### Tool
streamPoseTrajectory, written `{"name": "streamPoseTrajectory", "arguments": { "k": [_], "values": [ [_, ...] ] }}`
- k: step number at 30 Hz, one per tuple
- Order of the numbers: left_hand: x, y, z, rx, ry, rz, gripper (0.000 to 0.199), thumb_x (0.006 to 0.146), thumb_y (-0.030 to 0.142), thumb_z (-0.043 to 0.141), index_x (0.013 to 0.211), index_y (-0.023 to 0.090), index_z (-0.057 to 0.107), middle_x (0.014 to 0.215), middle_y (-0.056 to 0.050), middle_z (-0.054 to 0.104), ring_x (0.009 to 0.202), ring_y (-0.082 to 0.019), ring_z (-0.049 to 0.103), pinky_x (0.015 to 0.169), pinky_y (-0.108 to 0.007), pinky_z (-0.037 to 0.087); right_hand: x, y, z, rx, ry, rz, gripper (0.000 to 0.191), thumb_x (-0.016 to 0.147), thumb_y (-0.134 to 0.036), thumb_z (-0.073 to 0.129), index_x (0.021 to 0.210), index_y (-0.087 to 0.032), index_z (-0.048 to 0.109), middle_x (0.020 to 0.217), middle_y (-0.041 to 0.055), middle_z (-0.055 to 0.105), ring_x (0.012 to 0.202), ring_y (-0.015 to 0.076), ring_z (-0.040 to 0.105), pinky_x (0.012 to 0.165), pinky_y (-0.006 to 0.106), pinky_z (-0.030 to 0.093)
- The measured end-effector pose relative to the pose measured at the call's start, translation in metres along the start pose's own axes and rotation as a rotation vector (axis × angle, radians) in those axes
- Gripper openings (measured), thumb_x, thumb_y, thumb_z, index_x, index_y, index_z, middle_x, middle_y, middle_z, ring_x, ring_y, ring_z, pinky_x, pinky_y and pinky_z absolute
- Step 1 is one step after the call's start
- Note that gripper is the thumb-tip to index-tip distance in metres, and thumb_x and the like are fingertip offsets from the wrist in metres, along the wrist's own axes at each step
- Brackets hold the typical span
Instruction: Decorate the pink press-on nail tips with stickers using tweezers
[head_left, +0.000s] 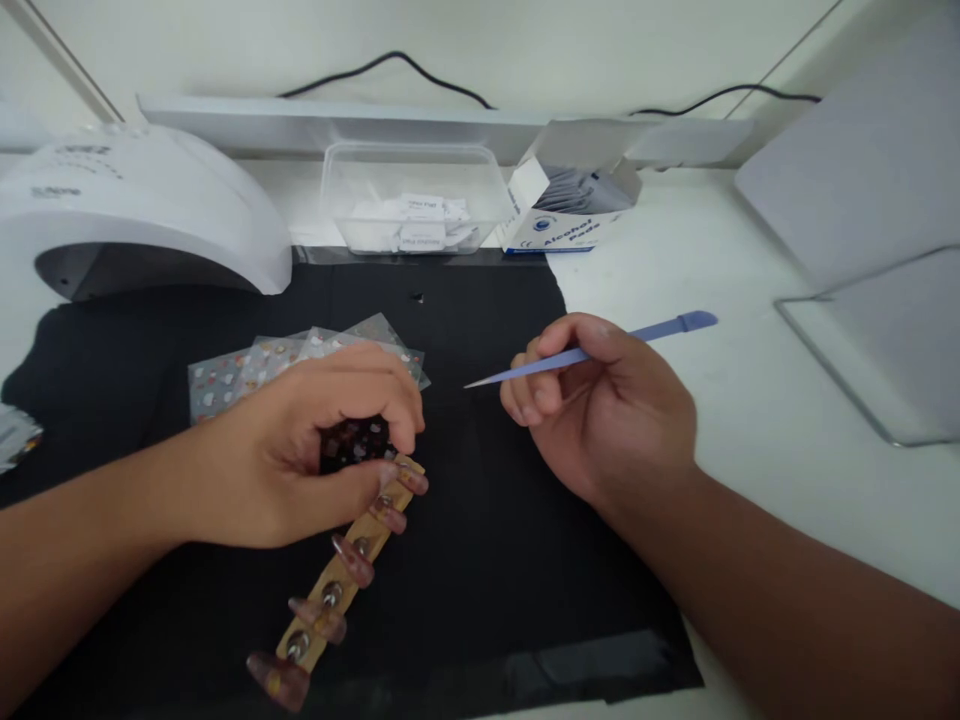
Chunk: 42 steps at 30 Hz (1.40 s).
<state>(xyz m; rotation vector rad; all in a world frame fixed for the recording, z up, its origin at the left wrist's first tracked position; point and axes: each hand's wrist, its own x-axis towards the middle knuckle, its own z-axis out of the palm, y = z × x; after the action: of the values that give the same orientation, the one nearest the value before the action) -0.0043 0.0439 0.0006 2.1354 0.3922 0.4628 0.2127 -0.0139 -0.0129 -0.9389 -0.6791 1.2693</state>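
My left hand (300, 450) is closed, thumb and finger pinching the far end of a wooden nail stand (346, 570). Brownish, see-through false nails (352, 560) are mounted along it in a slanting row on metal studs. Between the fingers of my right hand (607, 410) lie purple tweezers (577, 357), their pale tip pointing left above the black mat. Patterned sticker sheets (247, 370) are fanned out beyond my left hand, which partly covers them. A darker patterned sheet (356, 440) shows through the gap under my left fingers.
A white nail lamp (172, 190) stands at the back left. Behind the black mat (480, 560) are a clear plastic box (416, 160) of small packets and an open alcohol pads box (570, 230). A metal-framed stand (832, 370) is at the right; a shiny packet (16, 438) lies far left.
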Motion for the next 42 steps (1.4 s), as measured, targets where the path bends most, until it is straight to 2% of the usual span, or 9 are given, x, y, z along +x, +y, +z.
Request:
{"name": "streamPoseTrajectory", "arguments": {
  "k": [9,15,27,30,34,42],
  "values": [
    [-0.001,0.004,0.007,0.05,-0.037,-0.013,0.019,0.078,0.0,0.053,0.076,0.017,0.061,0.092,-0.003,0.062,0.086,-0.014,0.056,0.08,-0.026,0.042,0.0,0.001,0.001,0.019,0.021,0.02,0.024,0.082,-0.023,0.053,0.062,-0.019,0.065,0.041,0.0002,0.052,0.039,0.0147,0.046,0.044,0.029,0.035],
    [0.0,0.005,0.009,0.081,-0.023,-0.049,0.018,0.077,0.002,0.054,0.078,0.018,0.063,0.091,-0.003,0.064,0.085,-0.015,0.058,0.082,-0.029,0.042,0.0,0.001,0.001,-0.019,0.023,0.024,0.023,0.082,-0.029,0.056,0.062,-0.021,0.064,0.041,-0.0005,0.05,0.039,0.015,0.044,0.045,0.031,0.036],
    [-0.002,0.005,0.006,0.08,-0.039,-0.109,0.015,0.079,0.006,0.057,0.078,0.018,0.065,0.093,-0.003,0.063,0.09,-0.016,0.057,0.086,-0.029,0.044,0.0,0.001,0.001,0.007,0.016,0.006,0.022,0.084,-0.026,0.053,0.064,-0.018,0.06,0.042,-0.0009,0.051,0.039,0.0139,0.045,0.045,0.028,0.038],
    [-0.004,-0.001,0.0,0.031,-0.055,-0.054,0.012,0.083,0.011,0.057,0.087,0.019,0.065,0.101,-0.005,0.062,0.096,-0.017,0.057,0.088,-0.028,0.046,0.0,0.002,-0.001,0.018,0.016,-0.001,0.022,0.083,-0.027,0.053,0.064,-0.018,0.06,0.042,-0.0007,0.051,0.039,0.0139,0.045,0.045,0.028,0.038],
    [-0.007,-0.008,-0.007,-0.076,-0.012,0.02,0.015,0.087,0.014,0.054,0.099,0.019,0.058,0.105,-0.008,0.061,0.1,-0.019,0.057,0.085,-0.029,0.048,0.001,0.003,-0.002,0.037,0.026,-0.02,0.02,0.081,-0.028,0.053,0.065,-0.018,0.061,0.042,-0.0011,0.052,0.039,0.0135,0.046,0.045,0.027,0.038],
    [-0.008,-0.01,-0.001,0.107,0.061,0.134,0.009,0.089,0.013,0.052,0.084,0.02,0.054,0.091,-0.006,0.059,0.087,-0.017,0.056,0.078,-0.03,0.046,0.002,0.006,-0.002,0.074,0.029,-0.062,0.023,0.081,-0.032,0.053,0.065,-0.017,0.061,0.043,-0.0017,0.053,0.039,0.0126,0.047,0.044,0.025,0.04]
  ]
}}
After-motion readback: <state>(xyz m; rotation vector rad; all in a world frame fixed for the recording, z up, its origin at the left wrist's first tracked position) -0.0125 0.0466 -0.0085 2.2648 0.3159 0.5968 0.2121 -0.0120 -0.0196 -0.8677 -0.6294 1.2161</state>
